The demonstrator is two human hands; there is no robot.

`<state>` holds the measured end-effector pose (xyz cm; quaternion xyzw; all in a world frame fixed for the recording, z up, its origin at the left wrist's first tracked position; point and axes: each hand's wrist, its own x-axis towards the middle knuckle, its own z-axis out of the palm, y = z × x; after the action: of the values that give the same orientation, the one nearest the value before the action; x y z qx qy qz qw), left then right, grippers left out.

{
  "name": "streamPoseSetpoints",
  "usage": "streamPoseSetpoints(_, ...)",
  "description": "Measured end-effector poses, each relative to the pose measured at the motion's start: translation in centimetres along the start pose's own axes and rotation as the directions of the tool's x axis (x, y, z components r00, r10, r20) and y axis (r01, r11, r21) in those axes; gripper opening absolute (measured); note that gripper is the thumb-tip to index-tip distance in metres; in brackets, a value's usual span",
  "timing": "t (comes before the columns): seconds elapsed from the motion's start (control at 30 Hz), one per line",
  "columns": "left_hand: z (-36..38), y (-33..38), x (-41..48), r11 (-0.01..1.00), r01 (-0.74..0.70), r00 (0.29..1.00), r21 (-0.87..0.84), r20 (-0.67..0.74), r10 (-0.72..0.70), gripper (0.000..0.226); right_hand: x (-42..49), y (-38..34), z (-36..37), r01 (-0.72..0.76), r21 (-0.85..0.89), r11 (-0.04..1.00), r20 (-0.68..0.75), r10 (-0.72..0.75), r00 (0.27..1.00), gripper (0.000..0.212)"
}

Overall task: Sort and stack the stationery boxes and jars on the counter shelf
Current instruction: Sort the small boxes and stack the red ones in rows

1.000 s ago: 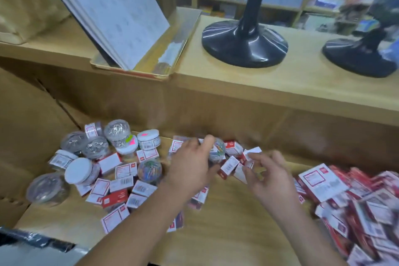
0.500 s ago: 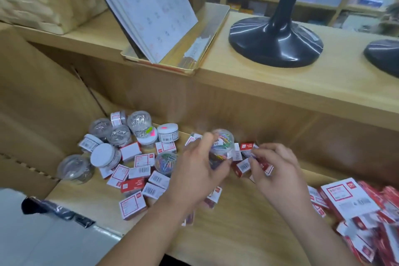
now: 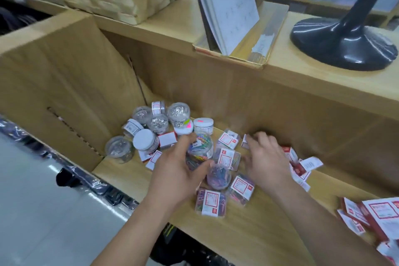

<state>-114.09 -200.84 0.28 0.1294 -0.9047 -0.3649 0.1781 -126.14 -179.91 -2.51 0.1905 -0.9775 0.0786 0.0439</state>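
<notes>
Head view: the left hand (image 3: pixel 179 170) curls its fingers round a jar of coloured clips (image 3: pixel 199 147) over the shelf (image 3: pixel 248 233). The right hand (image 3: pixel 266 157) lies spread, empty, across small boxes (image 3: pixel 226 140). A careless swing could topple the loose jars (image 3: pixel 159 122) nearby.

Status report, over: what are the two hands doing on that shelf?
Left hand grips coloured-clip jar. Right hand open, spread over small boxes. A second jar lies between the hands; silver-clip jars crowd the left corner.

Scattered jars (image 3: pixel 159 123), boxes (image 3: pixel 226 141) on shelf (image 3: pixel 248 229)
</notes>
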Motion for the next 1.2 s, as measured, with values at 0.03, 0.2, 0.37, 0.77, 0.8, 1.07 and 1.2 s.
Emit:
streamPoseSetpoints(0.03, -0.5, -0.3, -0.1, 1.000, -0.006, 1.000, 0.001, -0.012, 0.007, 0.060, 0.1, 0.0, 0.3, -0.017, -0.015, 1.000, -0.031, 0.016, 0.999, 0.051)
streamPoseSetpoints(0.2, -1.7, -2.2, -0.6, 0.999, 0.011, 1.000, -0.032, 0.003, -0.011, 0.062, 0.1, 0.6, 1.3, 0.001, -0.049, 0.999, -0.077, -0.005, 0.997, 0.026)
streamPoseSetpoints(0.37, -2.1, -2.3, -0.2, 0.999, -0.028, 0.999, -0.027, 0.032, 0.029, 0.062, 0.6, -0.6, -2.1, -0.059, 0.058, 0.997, -0.114, 0.065, 0.991, 0.025)
streamPoseSetpoints(0.77, -7.8, -5.2, 9.4, 0.980, 0.051, 0.986, 0.192, -0.166, -0.019, 0.051, 1.6, -7.8, -5.2, -0.187, 0.701, 0.689, 0.147, 0.117, 0.982, 0.019)
streamPoseSetpoints(0.8, -7.6, -5.7, 10.4, 0.974, 0.068, 0.989, 0.218, -0.140, -0.038, 0.051, 1.8, -8.2, -5.1, -0.193, 0.715, 0.672, 0.146, 0.126, 0.981, 0.019)
streamPoseSetpoints(1.07, -6.7, -8.0, 12.4, 0.967, 0.016, 0.999, 0.253, 0.038, -0.026, 0.092, 3.1, -8.7, -4.1, -0.246, 0.636, 0.731, 0.085, 0.251, 0.964, 0.021)
streamPoseSetpoints(1.2, -7.7, -8.1, 11.2, 0.955, -0.034, 0.999, 0.295, -0.001, 0.035, 0.078, 3.4, -7.0, -4.3, -0.268, 0.606, 0.748, 0.038, 0.310, 0.950, 0.020)
